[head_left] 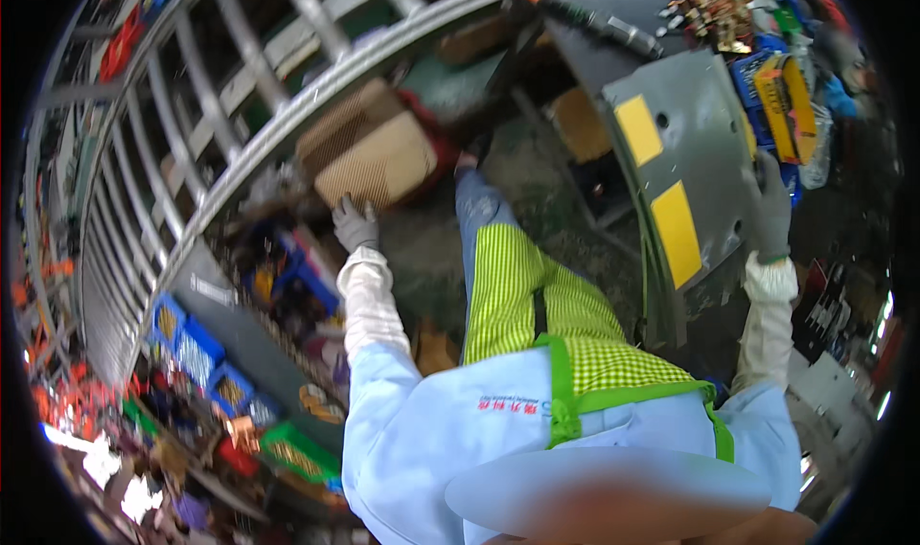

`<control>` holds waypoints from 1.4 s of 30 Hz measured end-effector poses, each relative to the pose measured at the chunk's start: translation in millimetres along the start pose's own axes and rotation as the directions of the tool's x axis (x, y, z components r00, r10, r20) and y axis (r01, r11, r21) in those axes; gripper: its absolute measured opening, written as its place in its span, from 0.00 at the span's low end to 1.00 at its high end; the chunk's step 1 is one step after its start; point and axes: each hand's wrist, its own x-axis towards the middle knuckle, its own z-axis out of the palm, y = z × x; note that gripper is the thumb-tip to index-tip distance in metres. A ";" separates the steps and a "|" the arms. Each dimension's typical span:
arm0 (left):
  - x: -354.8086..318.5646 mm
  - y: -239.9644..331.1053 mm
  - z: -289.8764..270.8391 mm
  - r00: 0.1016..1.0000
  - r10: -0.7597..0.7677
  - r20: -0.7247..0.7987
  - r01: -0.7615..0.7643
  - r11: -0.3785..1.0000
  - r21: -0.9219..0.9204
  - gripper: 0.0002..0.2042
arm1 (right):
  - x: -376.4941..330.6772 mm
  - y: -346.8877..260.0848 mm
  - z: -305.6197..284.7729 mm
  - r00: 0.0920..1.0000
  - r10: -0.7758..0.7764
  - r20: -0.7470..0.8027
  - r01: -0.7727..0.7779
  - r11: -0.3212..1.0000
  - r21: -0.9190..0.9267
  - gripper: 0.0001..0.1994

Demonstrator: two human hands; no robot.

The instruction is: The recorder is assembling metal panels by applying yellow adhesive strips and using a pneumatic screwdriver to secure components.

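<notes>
One grey panel (707, 128) with two full yellow patches (675, 234) stands rightward, its outer edge at the right hand (772, 210) — gripping or merely resting, I cannot tell. Open floor (573, 227) shows between panel and legs; the left hand (356, 227), arm extended, spreads unclosed fingers by one tan ridged pad (379, 165).

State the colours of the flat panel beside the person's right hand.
The flat panel is grey with yellow rectangular patches, seen best in the head view.

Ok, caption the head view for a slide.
Gloved left hand by a tan slab, gloved right hand at the edge of a grey panel.
</notes>
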 end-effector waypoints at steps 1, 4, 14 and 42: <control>48.2 14.7 1.9 0.983 0.181 -0.033 -0.179 0.982 0.053 0.30 | 26.9 -17.7 3.1 0.998 0.046 0.053 -0.044 0.998 -0.037 0.20; 180.1 44.9 39.3 0.852 -0.049 0.521 -0.071 0.976 0.207 0.24 | 100.6 -65.8 24.5 0.992 -0.098 0.080 0.105 0.990 -0.095 0.21; 221.5 -22.3 83.3 0.836 -0.070 0.545 -0.066 0.972 0.225 0.35 | 232.7 -138.2 167.0 0.853 -0.123 0.507 0.376 0.819 -0.433 0.34; 52.1 121.0 41.9 0.507 -0.210 0.836 0.012 0.972 0.236 0.33 | 184.9 -60.7 -72.0 0.825 -0.196 -0.530 0.555 0.456 0.696 0.21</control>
